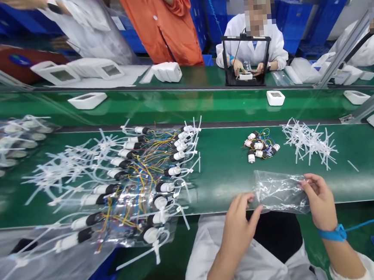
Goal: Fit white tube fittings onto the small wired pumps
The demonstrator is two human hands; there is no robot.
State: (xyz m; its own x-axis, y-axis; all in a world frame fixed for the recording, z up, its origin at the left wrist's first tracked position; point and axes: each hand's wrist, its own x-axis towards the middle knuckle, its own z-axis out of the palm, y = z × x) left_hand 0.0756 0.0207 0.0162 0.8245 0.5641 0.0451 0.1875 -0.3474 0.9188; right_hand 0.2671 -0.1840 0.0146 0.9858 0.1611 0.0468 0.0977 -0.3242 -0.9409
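Note:
A clear plastic bag [280, 193] is held level over the front edge of the green bench. My right hand [319, 200] pinches its right end between thumb and fingers. At the bag's left edge, my left hand [240, 220] has its thumb and curled fingers on the plastic; their exact grip is partly hidden. Beyond the bag lies a small heap of white-and-black cylindrical parts with coloured wires [258, 146]. To the right of that heap is a pile of white cable ties [310, 141].
Rows of wired cylindrical parts with ties [144, 178] cover the bench at left, beside another tie pile [69, 166]. White device housings [275, 98] sit on the green conveyor [187, 105] behind. A blue wrist strap cord [371, 221] runs right. A co-worker [250, 44] sits opposite.

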